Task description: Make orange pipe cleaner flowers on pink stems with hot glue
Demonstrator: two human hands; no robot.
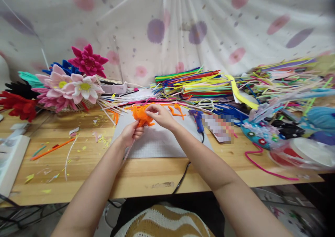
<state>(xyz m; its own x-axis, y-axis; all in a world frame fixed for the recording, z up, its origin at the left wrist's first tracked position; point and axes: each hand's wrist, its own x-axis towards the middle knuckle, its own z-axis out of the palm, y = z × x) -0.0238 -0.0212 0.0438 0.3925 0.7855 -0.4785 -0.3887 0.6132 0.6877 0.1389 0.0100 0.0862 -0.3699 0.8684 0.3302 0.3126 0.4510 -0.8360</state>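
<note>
My left hand (132,132) is closed around the base of an orange pipe-cleaner flower (140,115), and a pale stem hangs down below the fist. From the right, my right hand (159,115) reaches over with thumb and forefinger pinched at the flower's edge, apparently on one of its petals. Both hands are above a grey mat (159,144). Loose orange pipe-cleaner pieces (178,110) lie at the mat's back edge. A blue glue gun (197,120) rests on the mat's right side, its black cord running to the table's front edge.
Finished pipe-cleaner flowers (85,87) stand at the left. Bundles of coloured pipe cleaners (199,83) fill the back, with white-handled scissors (206,104) before them. A magenta pipe cleaner (261,165) and a plastic-wrapped tub (300,153) are at the right. Yellow scraps litter the wooden table (89,174).
</note>
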